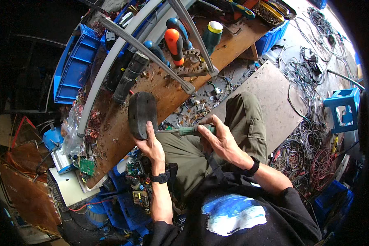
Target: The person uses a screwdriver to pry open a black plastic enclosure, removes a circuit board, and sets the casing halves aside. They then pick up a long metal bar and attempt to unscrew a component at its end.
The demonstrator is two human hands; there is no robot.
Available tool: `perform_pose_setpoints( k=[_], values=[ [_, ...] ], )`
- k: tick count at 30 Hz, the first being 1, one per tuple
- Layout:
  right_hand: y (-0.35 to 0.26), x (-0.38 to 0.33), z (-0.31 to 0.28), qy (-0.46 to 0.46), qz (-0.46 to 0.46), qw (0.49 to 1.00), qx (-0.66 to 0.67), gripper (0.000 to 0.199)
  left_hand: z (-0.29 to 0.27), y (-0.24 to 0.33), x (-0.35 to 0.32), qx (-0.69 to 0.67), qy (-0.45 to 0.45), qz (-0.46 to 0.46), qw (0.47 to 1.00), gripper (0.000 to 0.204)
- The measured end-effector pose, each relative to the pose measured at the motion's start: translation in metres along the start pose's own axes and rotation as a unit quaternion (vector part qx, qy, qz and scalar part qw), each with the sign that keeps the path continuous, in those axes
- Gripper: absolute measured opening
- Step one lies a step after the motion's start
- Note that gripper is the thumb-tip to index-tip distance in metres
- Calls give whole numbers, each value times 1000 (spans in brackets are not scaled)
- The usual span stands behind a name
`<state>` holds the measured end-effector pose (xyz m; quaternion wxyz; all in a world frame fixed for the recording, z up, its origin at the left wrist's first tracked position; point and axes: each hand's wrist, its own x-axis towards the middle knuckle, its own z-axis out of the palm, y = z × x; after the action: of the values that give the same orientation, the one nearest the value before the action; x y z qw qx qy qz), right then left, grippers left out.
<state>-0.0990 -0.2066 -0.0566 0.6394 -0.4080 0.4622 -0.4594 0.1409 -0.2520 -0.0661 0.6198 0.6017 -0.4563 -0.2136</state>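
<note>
My left hand (pixel 150 144) grips a dark, rounded, oblong casing (pixel 142 112) by its lower end, with the thumb laid along its side. What kind of device the casing is, I cannot make out. In my right hand (pixel 220 139) is a screwdriver (pixel 188 130) with a green handle. Its thin shaft points left and reaches the casing's lower right side by the left thumb; whether the tip touches is hidden. Both hands are above my lap, just off the front edge of the wooden bench (pixel 168 96).
Upright screwdrivers, one with an orange handle (pixel 174 43), stand in a metal holder (pixel 190 61). A black flashlight (pixel 130 76) lies nearby. Grey curved bars (pixel 123 53) cross above the bench. Blue trays (pixel 75 63), circuit boards (pixel 87 166), tangled cables (pixel 303 160) and a blue stool (pixel 342 108) surround me.
</note>
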Motion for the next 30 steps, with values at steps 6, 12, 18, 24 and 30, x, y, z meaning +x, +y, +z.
perform_pose_setpoints(
  k=[6, 12, 18, 24, 30],
  values=[
    [-1, -4, 1, -1, -85, 991, -99, 24, -1, 3, -3, -8, -14, -5, 1000, 52],
    [3, 0, 2, -25, -165, 980, -109, 27, 1, 8, -3, -30, -28, -12, 999, 44],
    [20, 0, 1, 29, -121, 991, -45, 34, 0, 10, -5, 19, -22, 39, 999, 49],
    [31, 14, -9, 75, -111, 980, -145, 24, 0, 1, -5, 0, -47, -3, 999, 46],
    [22, 9, -3, 82, -183, 954, -223, 35, 2, 0, -6, -16, -29, 26, 999, 50]
  ],
)
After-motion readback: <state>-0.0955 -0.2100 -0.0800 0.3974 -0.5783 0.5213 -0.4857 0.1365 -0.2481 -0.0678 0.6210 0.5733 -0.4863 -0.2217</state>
